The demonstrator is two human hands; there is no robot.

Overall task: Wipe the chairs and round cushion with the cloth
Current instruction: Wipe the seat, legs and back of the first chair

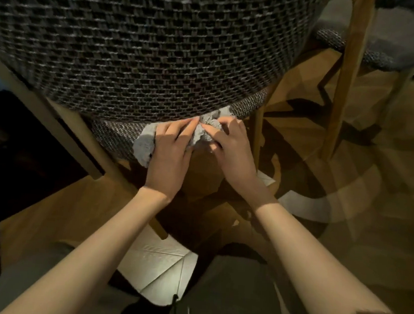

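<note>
left hand (170, 151): fingers curled, gripping the grey cloth (144, 146)
right hand (231, 149): pinching the same cloth
cloth: bunched against the woven chair (135, 50) seat edge

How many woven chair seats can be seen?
2: the near chair seat fills the upper left above both hands; the second chair seat is at the upper right. More may lie outside the frame.

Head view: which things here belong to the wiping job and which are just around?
In the job:
- grey cloth, bunched against the seat edge
- near woven chair
- second chair, upper right
- left hand and right hand, both gripping the cloth

Just around:
- wooden floor
- white paper on the floor near the person's legs
</note>
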